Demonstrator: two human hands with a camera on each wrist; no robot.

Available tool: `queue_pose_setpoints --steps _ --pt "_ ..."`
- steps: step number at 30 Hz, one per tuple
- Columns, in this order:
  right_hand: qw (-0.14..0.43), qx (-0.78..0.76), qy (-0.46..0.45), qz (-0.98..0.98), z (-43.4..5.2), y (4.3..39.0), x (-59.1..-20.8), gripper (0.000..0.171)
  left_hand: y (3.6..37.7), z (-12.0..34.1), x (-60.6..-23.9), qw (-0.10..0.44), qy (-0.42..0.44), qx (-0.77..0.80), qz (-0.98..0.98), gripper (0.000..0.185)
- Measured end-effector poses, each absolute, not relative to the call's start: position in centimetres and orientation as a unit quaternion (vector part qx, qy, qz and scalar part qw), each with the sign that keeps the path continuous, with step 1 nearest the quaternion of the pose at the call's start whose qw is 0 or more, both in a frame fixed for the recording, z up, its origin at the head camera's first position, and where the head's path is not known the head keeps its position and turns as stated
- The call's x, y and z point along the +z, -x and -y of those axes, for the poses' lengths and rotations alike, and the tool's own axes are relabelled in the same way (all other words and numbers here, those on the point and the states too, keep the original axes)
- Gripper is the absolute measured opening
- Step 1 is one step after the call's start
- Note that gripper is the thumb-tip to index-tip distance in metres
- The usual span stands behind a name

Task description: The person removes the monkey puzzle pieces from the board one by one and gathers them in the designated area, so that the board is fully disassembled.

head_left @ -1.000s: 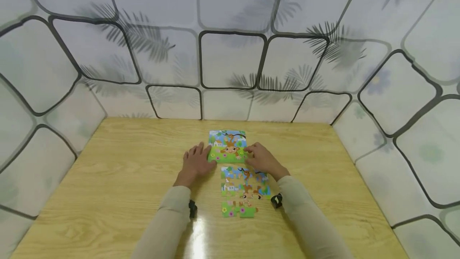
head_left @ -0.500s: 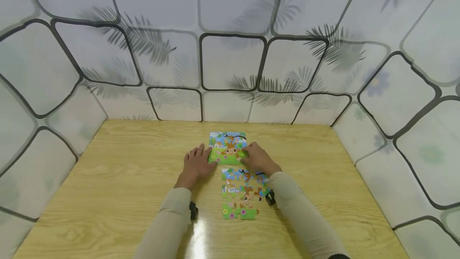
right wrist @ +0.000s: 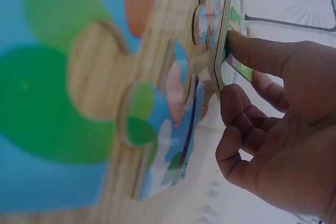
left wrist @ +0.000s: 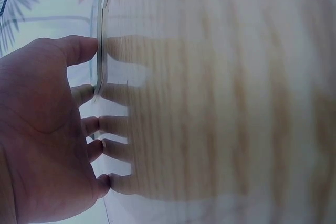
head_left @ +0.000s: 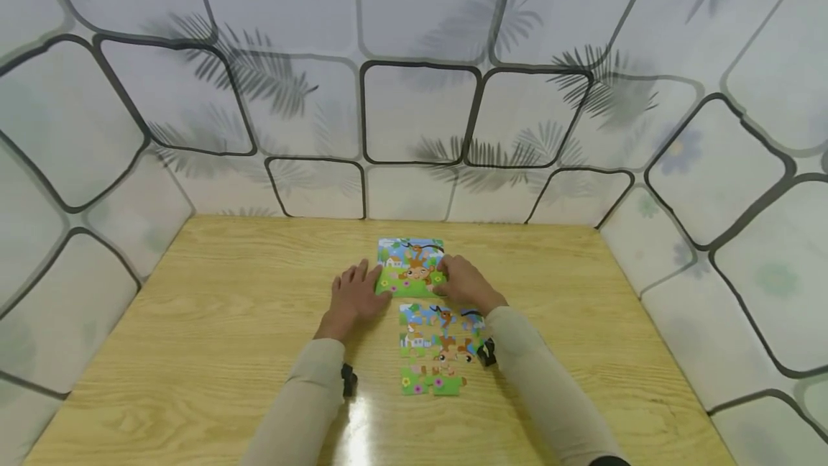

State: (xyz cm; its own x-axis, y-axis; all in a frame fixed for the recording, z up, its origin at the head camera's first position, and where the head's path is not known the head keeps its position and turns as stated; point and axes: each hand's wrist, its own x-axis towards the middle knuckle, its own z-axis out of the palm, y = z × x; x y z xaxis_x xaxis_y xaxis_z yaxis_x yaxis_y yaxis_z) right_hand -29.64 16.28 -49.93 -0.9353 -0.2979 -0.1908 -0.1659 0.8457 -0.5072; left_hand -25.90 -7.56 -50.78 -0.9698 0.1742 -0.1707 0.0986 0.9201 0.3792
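Observation:
A monkey picture puzzle on a board point(head_left: 407, 275) lies flat at the middle back of the table. My left hand point(head_left: 354, 297) rests at its left edge, fingers spread, the thumb touching the board; in the left wrist view the left hand's fingertips point(left wrist: 89, 124) press on the tabletop. Over the right edge, my right hand point(head_left: 464, 282) pinches a green puzzle piece point(right wrist: 240, 71) between thumb and index finger, the piece standing tilted at the board. The other right fingers are curled. Just in front lie loose puzzle pieces point(head_left: 414, 340), arranged as a second, gappy monkey picture.
The wooden table point(head_left: 246, 308) ends at a patterned wall point(head_left: 414, 113) behind, with more wall on both sides. Wrist cameras point(head_left: 486, 352) hang beneath both sleeves. My right forearm point(head_left: 550, 372) passes close by the loose pieces.
My right hand has moved a little left onto the board's right edge and now pinches a piece there. The left hand stays in place.

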Motion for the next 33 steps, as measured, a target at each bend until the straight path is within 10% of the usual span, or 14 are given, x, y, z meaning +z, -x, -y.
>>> queue_pose_setpoints --steps 33 --pt "0.116 -0.371 0.179 -0.904 -22.7 22.5 -49.7 0.008 25.7 7.4 -50.7 0.094 -0.075 0.191 -0.974 0.066"
